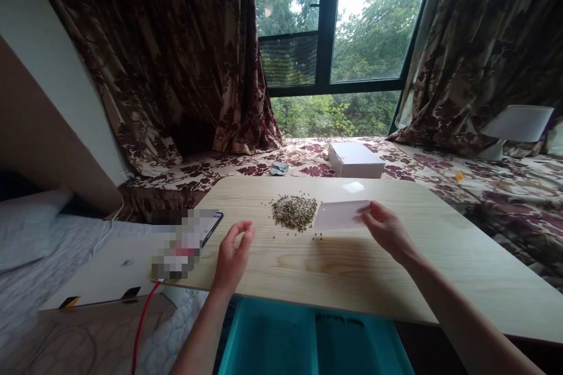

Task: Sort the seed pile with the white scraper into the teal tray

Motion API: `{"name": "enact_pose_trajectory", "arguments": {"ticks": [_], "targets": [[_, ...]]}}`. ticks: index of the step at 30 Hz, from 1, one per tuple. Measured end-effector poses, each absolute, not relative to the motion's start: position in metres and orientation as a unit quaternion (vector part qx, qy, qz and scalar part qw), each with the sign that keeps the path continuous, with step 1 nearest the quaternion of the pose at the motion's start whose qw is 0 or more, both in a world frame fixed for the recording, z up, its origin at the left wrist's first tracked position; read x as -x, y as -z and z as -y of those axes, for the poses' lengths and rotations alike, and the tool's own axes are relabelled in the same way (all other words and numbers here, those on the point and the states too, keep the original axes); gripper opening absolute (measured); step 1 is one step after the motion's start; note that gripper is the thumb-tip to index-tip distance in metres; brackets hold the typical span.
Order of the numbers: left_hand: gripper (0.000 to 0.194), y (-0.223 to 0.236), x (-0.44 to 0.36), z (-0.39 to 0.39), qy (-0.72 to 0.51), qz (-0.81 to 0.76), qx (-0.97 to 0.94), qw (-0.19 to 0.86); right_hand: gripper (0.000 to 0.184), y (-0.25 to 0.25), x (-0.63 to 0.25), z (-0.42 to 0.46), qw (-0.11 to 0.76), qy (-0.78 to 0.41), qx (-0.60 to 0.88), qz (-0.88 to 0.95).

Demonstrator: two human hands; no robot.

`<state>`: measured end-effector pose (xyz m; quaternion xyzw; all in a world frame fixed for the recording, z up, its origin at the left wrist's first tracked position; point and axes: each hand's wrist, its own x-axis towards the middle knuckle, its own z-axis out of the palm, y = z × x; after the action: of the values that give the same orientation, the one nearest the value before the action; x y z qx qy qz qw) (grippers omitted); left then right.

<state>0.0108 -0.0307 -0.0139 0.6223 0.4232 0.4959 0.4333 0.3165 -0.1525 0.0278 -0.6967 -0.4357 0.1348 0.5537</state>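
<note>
On the wooden tabletop (281, 261) lies a pile of small greenish seeds or beans mixed with white grains (294, 212). A few loose ones are scattered around its edges. My right hand (387, 228) pinches the right end of a thin white card (339, 215). The card's left edge reaches the right side of the pile; whether it touches the grains is hard to tell. Left of the pile, my left hand (235, 252) hovers over the table with its fingers loosely curved, a gap showing between thumb and index finger, and nothing visible in it.
A phone (213, 228), partly blurred out, lies at the table's left edge by a red cable (143, 322). Beneath the front edge is a divided teal bin (272, 334). Behind the table, a white box (357, 158) and a lamp (519, 123) stand on the patterned window seat.
</note>
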Motion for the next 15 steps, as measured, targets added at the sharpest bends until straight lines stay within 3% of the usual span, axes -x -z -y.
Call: {"name": "enact_pose_trajectory", "arguments": {"ticks": [15], "targets": [[0.041, 0.014, -0.0106, 0.0304, -0.494, -0.427, -0.619, 0.437, 0.01, -0.0298, -0.3214, 0.1573, 0.516, -0.143, 0.737, 0.413]]}}
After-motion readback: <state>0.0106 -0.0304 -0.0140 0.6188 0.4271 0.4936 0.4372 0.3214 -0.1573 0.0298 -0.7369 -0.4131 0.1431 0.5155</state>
